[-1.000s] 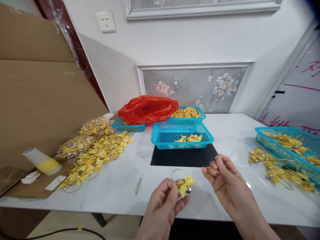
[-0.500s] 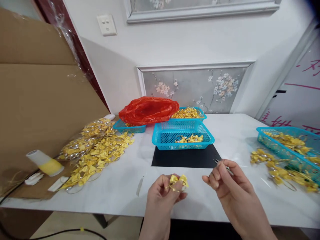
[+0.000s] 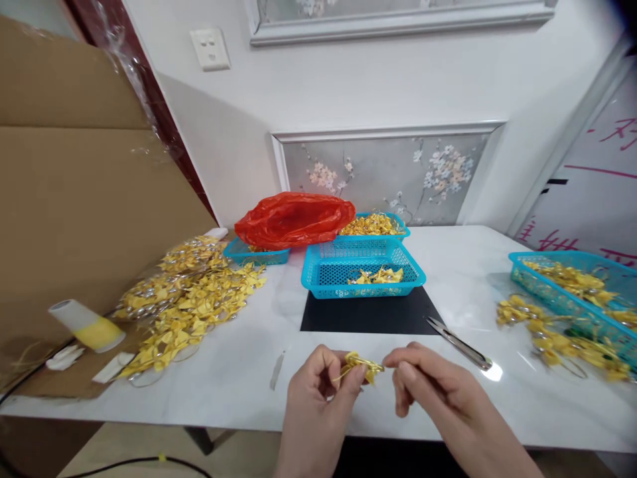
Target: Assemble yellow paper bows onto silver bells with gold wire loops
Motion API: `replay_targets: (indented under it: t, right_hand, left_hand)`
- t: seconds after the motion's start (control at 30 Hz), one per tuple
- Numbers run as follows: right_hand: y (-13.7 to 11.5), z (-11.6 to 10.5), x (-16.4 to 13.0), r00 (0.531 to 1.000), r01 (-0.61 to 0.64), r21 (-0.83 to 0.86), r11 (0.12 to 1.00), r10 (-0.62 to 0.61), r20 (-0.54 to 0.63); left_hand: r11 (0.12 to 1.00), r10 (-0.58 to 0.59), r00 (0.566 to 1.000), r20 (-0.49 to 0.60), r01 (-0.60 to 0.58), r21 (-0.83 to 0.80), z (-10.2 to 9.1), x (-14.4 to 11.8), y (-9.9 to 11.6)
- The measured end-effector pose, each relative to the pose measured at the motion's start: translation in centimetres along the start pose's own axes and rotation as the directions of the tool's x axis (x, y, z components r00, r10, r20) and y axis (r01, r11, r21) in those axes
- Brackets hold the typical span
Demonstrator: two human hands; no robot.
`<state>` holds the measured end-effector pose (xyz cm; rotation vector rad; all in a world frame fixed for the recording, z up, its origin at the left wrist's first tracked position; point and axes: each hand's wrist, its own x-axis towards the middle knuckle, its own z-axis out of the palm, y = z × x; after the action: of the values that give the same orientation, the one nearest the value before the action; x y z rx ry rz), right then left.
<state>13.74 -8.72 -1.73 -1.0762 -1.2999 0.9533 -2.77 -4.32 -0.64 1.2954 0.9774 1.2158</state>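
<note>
My left hand (image 3: 323, 392) pinches a small yellow ribbon bow (image 3: 369, 373) with thin gold cord between thumb and fingers, above the front of the table. Close on its right is my right hand (image 3: 432, 385), thumb and index finger pressed together, the index fingertip at the end of the gold cord. Whether those fingers grip the cord cannot be made out. Metal thread snips (image 3: 460, 344) lie on the table just beyond my right hand, at the corner of a black mat (image 3: 368, 315).
A blue basket (image 3: 363, 292) holding a few bows stands on the mat. Behind it are another filled basket (image 3: 405, 232) and a red plastic bag (image 3: 293, 219). Yellow bows (image 3: 199, 299) are heaped left, beside a cone spool (image 3: 87, 325). Another blue basket (image 3: 527, 272) stands right.
My right hand has put down the thread snips on the table and moved left to the bow. The bow in my left hand has been turned.
</note>
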Motion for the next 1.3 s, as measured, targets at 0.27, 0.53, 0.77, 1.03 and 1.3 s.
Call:
replay_targets:
  t: [0.27,0.53,0.77,1.03,1.3]
  right_hand:
    - [-0.6,-1.0,0.5,0.986,-0.029,0.345,0.938,0.083,-0.144]
    - [-1.9,0.2,1.1,0.965,0.262,-0.364,0.894,-0.234,0.119]
    - [-1.7,1.1,1.3,0.967,0.233,-0.401,0.886,-0.167,0.193]
    - [-2.3,2.4,1.0,0.977,-0.203,0.096,0.974,0.196,0.079]
    - [-1.9,0.5,1.1,0.981,-0.102,0.515,0.851,0.172,-0.091]
  left_hand:
    - [0.965,0.083,0.995,0.049,-0.093,0.246,-0.3,-0.4,-0.5]
    - [0.846,0.282,0.921,0.269,-0.370,0.383,-0.6,-0.6,-0.9]
    - [0.886,0.315,0.946,0.075,-0.321,0.333,0.1,-0.8,-0.2]
    - [0.995,0.091,0.994,-0.053,-0.089,0.038,0.7,-1.3,0.5]
    - [0.975,-0.097,0.995,-0.005,0.094,-0.200,0.6,-1.2,1.2]
